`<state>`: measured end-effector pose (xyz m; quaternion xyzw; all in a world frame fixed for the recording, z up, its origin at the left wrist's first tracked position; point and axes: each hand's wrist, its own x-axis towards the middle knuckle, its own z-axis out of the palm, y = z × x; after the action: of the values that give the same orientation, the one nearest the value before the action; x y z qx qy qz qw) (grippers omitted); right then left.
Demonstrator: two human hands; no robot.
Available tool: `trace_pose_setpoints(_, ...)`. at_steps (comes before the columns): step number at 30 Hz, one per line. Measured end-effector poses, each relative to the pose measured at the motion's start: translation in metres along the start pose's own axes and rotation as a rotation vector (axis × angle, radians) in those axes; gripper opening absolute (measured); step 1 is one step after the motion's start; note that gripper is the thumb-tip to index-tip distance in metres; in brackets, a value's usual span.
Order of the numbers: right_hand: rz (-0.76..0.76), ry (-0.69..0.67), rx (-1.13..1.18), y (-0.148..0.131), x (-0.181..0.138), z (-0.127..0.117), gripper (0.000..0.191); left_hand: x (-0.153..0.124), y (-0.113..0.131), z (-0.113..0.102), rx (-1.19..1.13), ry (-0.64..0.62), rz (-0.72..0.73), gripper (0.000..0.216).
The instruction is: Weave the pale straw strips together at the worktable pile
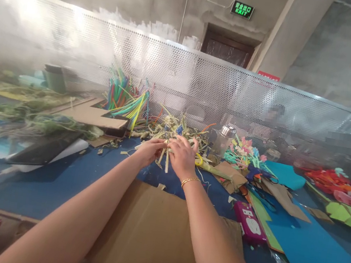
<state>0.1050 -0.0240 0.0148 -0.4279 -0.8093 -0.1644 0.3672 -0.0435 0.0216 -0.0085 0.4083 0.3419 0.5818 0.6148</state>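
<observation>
Both hands meet over the blue tabletop, just beyond the brown cardboard. My left hand (152, 151) pinches some pale dried plant strips (167, 162) from the left. From the right, my right hand (183, 157) closes its fingers on the same strips, and a bracelet circles that wrist. Two strip ends hang down between the hands; the part in the fingertips is hidden. Behind the hands lies a heap of dried plant fibres (166, 123) with a small blue piece (180, 130) in it. A yellow ring-shaped handle (199, 160) shows beside my right hand.
Cardboard (153, 230) lies under my forearms. A clear bottle (222, 144) stands behind right, near colourful pipe cleaners (245, 151). A purple box (250, 223) and blue sheets (313, 246) lie right. A dark tablet-like slab (48, 149) is left. A perforated metal screen (159, 66) closes the back.
</observation>
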Motion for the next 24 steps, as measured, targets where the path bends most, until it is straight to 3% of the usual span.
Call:
trace_pose_setpoints(3,0.069,-0.005,0.058,-0.002,-0.001,0.008,0.016,-0.001,-0.001,0.0,0.05,-0.026,0.033,0.032)
trace_pose_setpoints(8,0.365,0.099,0.246,0.007,-0.003,0.021,0.021,-0.002,0.0,0.0,0.224,-0.106,0.123,0.031)
trace_pose_setpoints(13,0.631,0.104,0.722,0.023,-0.003,0.034,0.024,-0.004,0.004,0.0,0.409,-0.245,0.247,0.03)
trace_pose_setpoints(16,0.698,0.112,1.055,0.026,-0.003,0.041,0.027,-0.005,0.006,0.0,0.529,-0.301,0.333,0.04)
trace_pose_setpoints(18,0.717,0.129,1.178,0.027,-0.004,0.044,0.03,-0.005,0.007,-0.001,0.642,-0.251,0.424,0.047)
trace_pose_setpoints(22,0.83,0.267,1.204,0.027,-0.003,0.048,0.035,-0.004,0.006,-0.001,0.944,0.007,0.682,0.049)
trace_pose_setpoints(24,0.846,0.302,1.204,0.028,-0.002,0.048,0.035,-0.003,0.003,0.001,0.985,0.006,0.697,0.044)
